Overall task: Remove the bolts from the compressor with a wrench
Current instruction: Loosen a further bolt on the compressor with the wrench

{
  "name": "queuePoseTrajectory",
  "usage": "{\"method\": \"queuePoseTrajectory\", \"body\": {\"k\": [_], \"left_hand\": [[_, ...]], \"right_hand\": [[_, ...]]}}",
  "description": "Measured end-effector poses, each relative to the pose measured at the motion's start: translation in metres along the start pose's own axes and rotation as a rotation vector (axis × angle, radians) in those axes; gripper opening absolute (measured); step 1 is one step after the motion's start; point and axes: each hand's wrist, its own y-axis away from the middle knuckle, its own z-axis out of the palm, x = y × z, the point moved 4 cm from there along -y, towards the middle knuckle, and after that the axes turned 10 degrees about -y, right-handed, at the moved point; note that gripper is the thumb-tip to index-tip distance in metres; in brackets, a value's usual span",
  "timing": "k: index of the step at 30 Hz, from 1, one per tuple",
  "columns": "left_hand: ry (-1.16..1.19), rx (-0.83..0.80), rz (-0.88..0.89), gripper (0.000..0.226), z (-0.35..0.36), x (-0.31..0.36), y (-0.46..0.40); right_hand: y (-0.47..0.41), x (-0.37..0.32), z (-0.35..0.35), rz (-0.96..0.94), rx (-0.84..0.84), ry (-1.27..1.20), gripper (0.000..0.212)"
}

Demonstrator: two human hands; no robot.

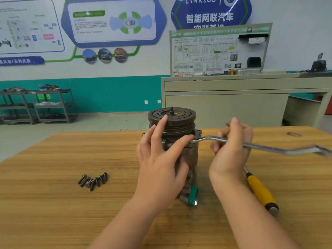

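Right hand: grip closed, fingers curled round the shank of the offset ring wrench. One wrench end is seated at the compressor flange, under the pulley; the far end is blurred out at 3 o'clock. Left hand: grip open, straight fingers pressed against the pulley and housing, index tip on the pulley face. Compressor is stood upright at bench centre, pulley up, green-capped port at its 6 o'clock. Loose bolts are piled at 9 o'clock, well apart. A yellow-handled screwdriver is laid at 4 o'clock.
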Motion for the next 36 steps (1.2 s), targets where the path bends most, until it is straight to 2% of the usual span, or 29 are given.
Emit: {"method": "queuePoseTrajectory", "body": {"k": [2, 4, 6, 8, 11, 14, 18, 22, 26, 30, 32, 36], "left_hand": [[-0.01, 0.013, -0.001, 0.044, 0.0, 0.001, 0.0], [-0.02, 0.025, 0.0, 0.046, 0.0, 0.002, 0.0], [-0.028, 0.024, 0.003, 0.049, 0.001, 0.003, 0.0], [-0.032, 0.021, 0.001, 0.049, 0.001, 0.002, 0.0], [-0.016, 0.019, -0.006, 0.049, 0.002, 0.001, 0.001], [0.004, 0.015, -0.013, 0.05, 0.003, -0.001, 0.003], [0.022, -0.027, 0.009, 0.063, 0.003, -0.004, 0.005], [0.048, -0.012, -0.001, 0.073, 0.002, -0.006, 0.005], [0.052, -0.011, -0.006, 0.071, 0.002, -0.006, 0.004], [0.075, -0.027, -0.024, 0.071, 0.001, -0.007, 0.004], [0.08, -0.031, -0.025, 0.07, 0.0, -0.006, 0.004], [0.08, -0.035, -0.028, 0.069, 0.001, -0.006, 0.004]], "right_hand": [[-0.015, 0.019, -0.003, 0.384, 0.032, -0.105, 0.02], [-0.024, 0.027, 0.0, 0.683, -0.029, -0.285, 0.018], [-0.029, 0.024, 0.002, 0.786, -0.108, -0.435, 0.021], [-0.03, 0.021, 0.005, 0.805, -0.165, -0.503, 0.024], [-0.03, 0.016, 0.006, 0.676, -0.145, -0.432, 0.022], [-0.023, 0.0, 0.008, 0.281, -0.148, -0.248, 0.026], [0.005, -0.024, 0.017, -0.257, -0.272, 0.005, 0.019], [0.024, -0.03, 0.022, -0.582, -0.437, 0.123, 0.013], [0.031, -0.03, 0.022, -0.658, -0.407, 0.138, 0.015], [0.019, -0.027, 0.015, -0.376, -0.127, -0.087, 0.019], [0.011, -0.03, 0.01, -0.355, -0.047, -0.068, 0.018], [0.014, -0.036, 0.013, -0.464, -0.108, 0.012, 0.013]]}}
